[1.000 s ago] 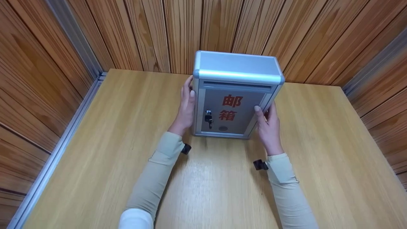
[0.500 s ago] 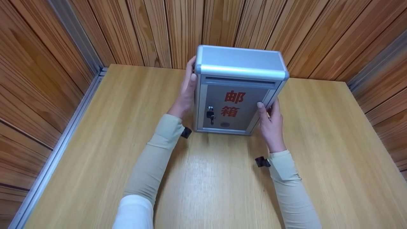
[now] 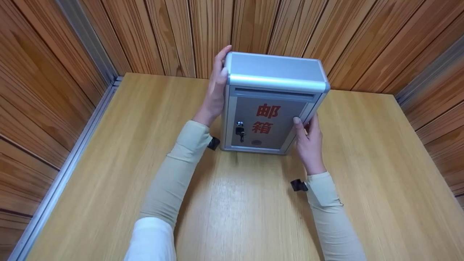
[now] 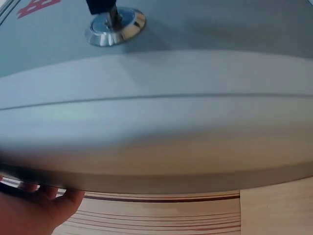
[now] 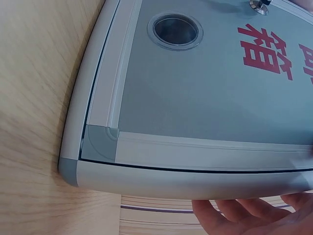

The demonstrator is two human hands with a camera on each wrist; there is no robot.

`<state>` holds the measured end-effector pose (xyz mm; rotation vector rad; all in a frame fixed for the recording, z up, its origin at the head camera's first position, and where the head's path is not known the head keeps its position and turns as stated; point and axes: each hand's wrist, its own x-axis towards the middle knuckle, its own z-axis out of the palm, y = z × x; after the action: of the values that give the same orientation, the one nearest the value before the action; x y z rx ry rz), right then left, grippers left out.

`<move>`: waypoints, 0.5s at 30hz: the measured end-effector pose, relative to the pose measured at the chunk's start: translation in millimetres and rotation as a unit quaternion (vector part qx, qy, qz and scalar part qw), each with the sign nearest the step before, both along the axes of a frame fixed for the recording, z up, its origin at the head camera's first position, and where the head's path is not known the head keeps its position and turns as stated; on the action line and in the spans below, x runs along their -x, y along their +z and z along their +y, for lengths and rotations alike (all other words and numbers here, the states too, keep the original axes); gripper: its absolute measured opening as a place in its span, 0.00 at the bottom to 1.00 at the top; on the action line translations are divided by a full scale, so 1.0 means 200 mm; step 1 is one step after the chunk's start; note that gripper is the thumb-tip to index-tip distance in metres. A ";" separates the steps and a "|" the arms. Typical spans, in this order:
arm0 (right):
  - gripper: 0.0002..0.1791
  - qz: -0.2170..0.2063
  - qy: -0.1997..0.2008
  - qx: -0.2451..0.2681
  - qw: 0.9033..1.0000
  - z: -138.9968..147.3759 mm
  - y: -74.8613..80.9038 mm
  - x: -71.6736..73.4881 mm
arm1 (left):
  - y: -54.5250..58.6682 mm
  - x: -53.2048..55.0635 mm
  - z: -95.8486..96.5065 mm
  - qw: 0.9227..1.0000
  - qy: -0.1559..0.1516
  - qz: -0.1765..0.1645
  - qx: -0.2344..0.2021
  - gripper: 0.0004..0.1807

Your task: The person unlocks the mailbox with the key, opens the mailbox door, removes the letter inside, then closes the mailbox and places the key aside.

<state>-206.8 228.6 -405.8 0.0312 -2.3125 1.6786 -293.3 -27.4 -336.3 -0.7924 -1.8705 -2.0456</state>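
Note:
A silver-grey metal mailbox (image 3: pixel 277 123) with red characters on its door stands on the table in the head view. A slot (image 3: pixel 273 92) runs across its upper front, and a key (image 3: pixel 240 135) sits in the lock at the door's left. My left hand (image 3: pixel 214 95) lies along the box's upper left side, fingers reaching past the top corner; the left wrist view shows its fingertips beneath the side edge. My right hand (image 3: pixel 311 146) grips the right side, thumb on the front frame. Its fingers (image 5: pixel 225 210) touch the side in the right wrist view.
The wooden table (image 3: pixel 224 210) extends around the box. A plank wall (image 3: pixel 250 25) rises just behind it, with side walls left and right. A metal rail (image 3: pixel 69 166) runs along the table's left edge. Each wrist wears a small black camera.
My left hand has slid up the mailbox's left side to its top corner. The mailbox sits slightly higher and further right in the head view. My right hand keeps its grip.

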 end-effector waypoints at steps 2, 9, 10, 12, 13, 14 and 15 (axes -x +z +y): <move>0.38 -0.005 0.004 0.000 1.000 0.00 0.01 -0.01 | 0.00 0.00 0.00 1.000 0.006 0.007 0.015 0.56; 0.39 -0.085 0.026 -0.112 0.990 0.08 0.13 -0.06 | 0.01 0.01 0.01 0.999 0.016 0.004 0.050 0.53; 0.40 -0.102 0.031 -0.148 0.983 0.10 0.15 -0.08 | 0.02 0.01 0.01 0.999 0.016 0.002 0.052 0.54; 0.40 -0.129 0.037 -0.218 0.967 0.11 0.18 -0.11 | 0.05 -0.02 0.01 0.998 0.014 -0.005 0.053 0.56; 0.40 -0.136 0.037 -0.248 0.959 0.11 0.20 -0.13 | 0.05 -0.02 0.02 0.998 0.013 -0.007 0.054 0.57; 0.39 -0.133 0.035 -0.272 0.952 0.11 0.22 -0.15 | 0.05 -0.02 0.02 0.998 0.013 -0.009 0.054 0.57; 0.37 -0.128 0.029 -0.288 0.949 0.10 0.24 -0.17 | 0.05 -0.02 0.02 0.998 0.014 -0.012 0.056 0.56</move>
<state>-173.0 248.9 -358.5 -0.0012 -2.9466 1.0171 -289.7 -23.3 -326.4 -0.7663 -2.0121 -1.9571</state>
